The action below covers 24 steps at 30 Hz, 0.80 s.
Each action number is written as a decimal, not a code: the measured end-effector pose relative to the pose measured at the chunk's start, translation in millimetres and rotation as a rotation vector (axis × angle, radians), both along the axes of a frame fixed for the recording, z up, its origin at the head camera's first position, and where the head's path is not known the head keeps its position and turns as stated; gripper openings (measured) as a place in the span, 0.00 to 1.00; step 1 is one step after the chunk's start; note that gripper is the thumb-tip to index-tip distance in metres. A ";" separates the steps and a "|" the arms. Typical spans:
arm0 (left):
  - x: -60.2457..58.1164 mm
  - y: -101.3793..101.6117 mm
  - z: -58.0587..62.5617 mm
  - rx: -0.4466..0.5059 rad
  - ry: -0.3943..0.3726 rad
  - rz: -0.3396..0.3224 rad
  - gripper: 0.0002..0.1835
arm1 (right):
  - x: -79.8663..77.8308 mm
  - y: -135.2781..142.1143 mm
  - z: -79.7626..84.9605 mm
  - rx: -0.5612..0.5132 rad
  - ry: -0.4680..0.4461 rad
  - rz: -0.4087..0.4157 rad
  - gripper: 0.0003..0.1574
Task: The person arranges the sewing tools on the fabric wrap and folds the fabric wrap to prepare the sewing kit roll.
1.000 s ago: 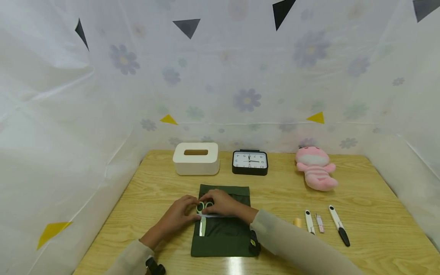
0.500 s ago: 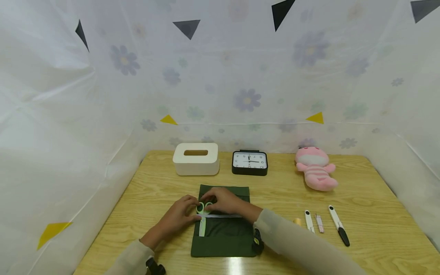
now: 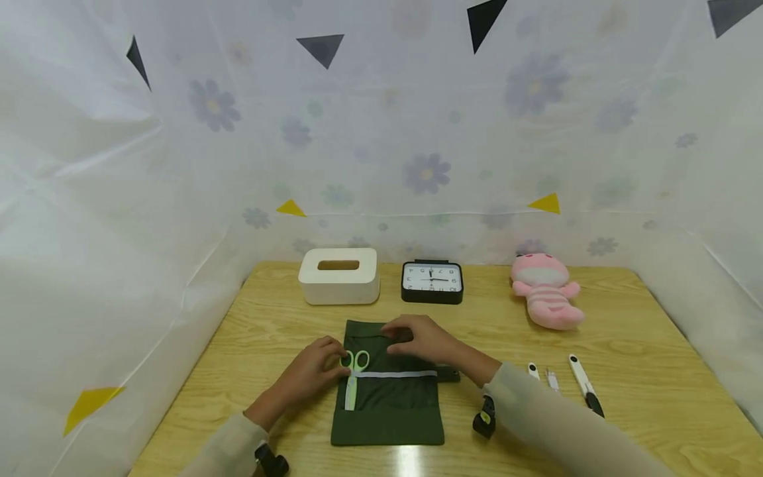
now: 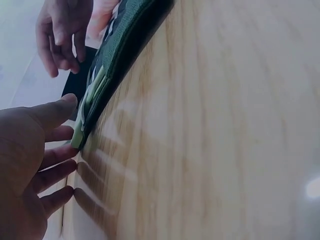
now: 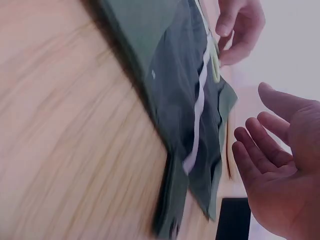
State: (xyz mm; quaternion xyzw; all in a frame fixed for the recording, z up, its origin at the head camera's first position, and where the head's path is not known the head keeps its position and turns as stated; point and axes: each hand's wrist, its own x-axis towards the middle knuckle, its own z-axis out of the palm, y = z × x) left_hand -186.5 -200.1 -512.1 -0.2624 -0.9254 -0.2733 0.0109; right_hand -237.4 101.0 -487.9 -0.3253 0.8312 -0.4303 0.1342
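A dark green fabric roll-up pouch [image 3: 396,397] lies unfolded, a white band [image 3: 393,374] running across it. Scissors with pale green handles [image 3: 361,361] lie under the band at the pouch's left side, their covered blades [image 3: 350,395] toward the person. My left hand [image 3: 316,368] is at the pouch's left edge, loosely bent fingertips right by the scissors' left loop. In the left wrist view, thumb and fingers of the left hand [image 4: 30,150] stand apart around that edge. My right hand [image 3: 426,341] hovers over the upper right of the pouch, holding nothing, its fingers relaxed [image 5: 260,150].
A white tissue box [image 3: 338,291] and a black-framed clock [image 3: 432,281] stand at the back. A pink plush toy [image 3: 547,291] lies back right. Near the right sleeve are a white-and-black slim tool [image 3: 584,381], nail clippers [image 3: 552,379] and another white tool [image 3: 533,371]. A strap [image 3: 447,373] sticks out from the pouch's right edge.
My right hand has let go of the scissors' handles and moved right and up, uncovering the right loop, the white band and the strap. My left hand has stayed almost in place.
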 end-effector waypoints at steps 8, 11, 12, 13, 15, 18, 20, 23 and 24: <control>-0.7 7.6 -0.2 -0.041 0.076 0.022 0.19 | 8.2 35.0 5.3 0.002 0.036 -0.049 0.31; -0.5 11.8 0.0 -0.062 0.090 0.006 0.22 | 12.9 47.2 6.2 -0.018 0.037 -0.056 0.31; -0.2 13.2 0.4 -0.061 0.091 -0.005 0.23 | 14.4 51.4 6.2 -0.023 0.039 -0.058 0.31; 0.0 14.7 0.5 -0.061 0.093 -0.020 0.23 | 16.1 55.5 6.3 -0.029 0.038 -0.059 0.31; 0.8 17.3 1.4 -0.050 0.085 -0.054 0.24 | 18.7 64.1 5.6 -0.037 0.043 -0.060 0.32; 2.1 20.1 0.8 -0.033 0.062 -0.109 0.23 | 22.9 76.2 4.7 -0.032 0.044 -0.078 0.32; 3.4 21.5 -0.5 -0.027 0.037 -0.130 0.22 | 25.8 84.0 3.6 -0.021 0.043 -0.092 0.32; 4.9 23.1 -1.8 -0.017 0.006 -0.140 0.19 | 31.1 96.3 2.3 -0.007 0.040 -0.111 0.32; 5.1 23.5 -2.0 -0.017 0.000 -0.137 0.18 | 32.5 100.8 1.2 -0.002 0.042 -0.117 0.32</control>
